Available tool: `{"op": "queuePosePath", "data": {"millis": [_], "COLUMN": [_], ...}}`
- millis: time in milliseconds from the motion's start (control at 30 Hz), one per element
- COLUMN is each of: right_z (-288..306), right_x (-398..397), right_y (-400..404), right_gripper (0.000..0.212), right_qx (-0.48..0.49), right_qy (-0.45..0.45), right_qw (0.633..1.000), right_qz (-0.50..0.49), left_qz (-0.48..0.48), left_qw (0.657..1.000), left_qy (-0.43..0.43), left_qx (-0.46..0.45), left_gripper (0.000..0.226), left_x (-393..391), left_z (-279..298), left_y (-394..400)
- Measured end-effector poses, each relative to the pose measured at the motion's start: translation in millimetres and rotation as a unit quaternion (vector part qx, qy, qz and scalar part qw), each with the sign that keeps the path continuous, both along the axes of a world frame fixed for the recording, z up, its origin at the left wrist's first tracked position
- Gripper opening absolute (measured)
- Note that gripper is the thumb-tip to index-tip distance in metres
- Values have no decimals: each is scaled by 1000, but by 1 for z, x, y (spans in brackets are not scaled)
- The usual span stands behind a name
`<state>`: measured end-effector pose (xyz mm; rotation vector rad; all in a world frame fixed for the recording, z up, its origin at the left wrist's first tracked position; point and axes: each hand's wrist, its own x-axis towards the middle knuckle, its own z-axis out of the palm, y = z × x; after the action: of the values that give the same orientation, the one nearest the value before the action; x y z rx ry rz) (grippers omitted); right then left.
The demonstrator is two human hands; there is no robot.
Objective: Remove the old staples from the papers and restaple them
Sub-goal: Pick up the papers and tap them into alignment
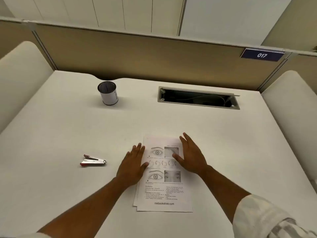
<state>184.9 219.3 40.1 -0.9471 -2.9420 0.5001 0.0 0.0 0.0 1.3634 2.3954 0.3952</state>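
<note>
Papers (163, 191) lie near table (68, 126) front, long axis away from the person. Left hand (133, 164) and right hand (192, 156) flat, released, on side edges. Stapler (92, 160) left, pointing right; open room around.

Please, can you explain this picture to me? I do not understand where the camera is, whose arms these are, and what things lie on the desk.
The camera sits on a person's head and looks down at their own arms. The left hand and right hand lie flat and open on the papers, which show eye drawings. Neither hand holds anything. To the left, apart from the papers, lies a small stapler. Farther back stand a cup and an open cable slot in the white desk.
</note>
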Motion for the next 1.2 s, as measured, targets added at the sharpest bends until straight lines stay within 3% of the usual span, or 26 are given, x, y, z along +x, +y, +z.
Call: {"op": "queuePosePath", "data": {"millis": [100, 467, 633, 733, 833, 933, 1100, 1200], "right_z": [-8, -21, -21, -20, -18, -17, -21, -16], "right_x": [2, -5, 0, 4, 6, 9, 19, 23], "right_y": [2, 14, 5, -10, -26, -41, -48, -47], "right_gripper": [90, 94, 91, 95, 105, 112, 67, 51], "right_qx": [-42, 12, 6, -65, -232, -303, -384, -417], "right_qy": [-3, -78, -41, 14, 147, 199, 231, 253], "right_qw": [999, 997, 999, 997, 949, 891, 820, 799], "right_qz": [7, 8, -6, -42, -155, -272, -357, -352], "left_qz": [-31, -63, -50, -47, -40, -32, -8, 70], "left_qw": [1000, 997, 998, 998, 998, 999, 1000, 991], "left_qy": [-5, 46, 47, 46, 34, 29, 1, -99], "left_qx": [2, 9, 15, 12, 19, 12, -12, 53], "left_gripper": [73, 75, 74, 74, 75, 76, 75, 69], "left_x": [3, 3, 8, 10, 12, 14, 19, 22], "left_z": [-9, -24, -24, -24, -22, -22, -18, -8], "left_y": [-14, -29, -28, -28, -27, -27, -20, -10]}}
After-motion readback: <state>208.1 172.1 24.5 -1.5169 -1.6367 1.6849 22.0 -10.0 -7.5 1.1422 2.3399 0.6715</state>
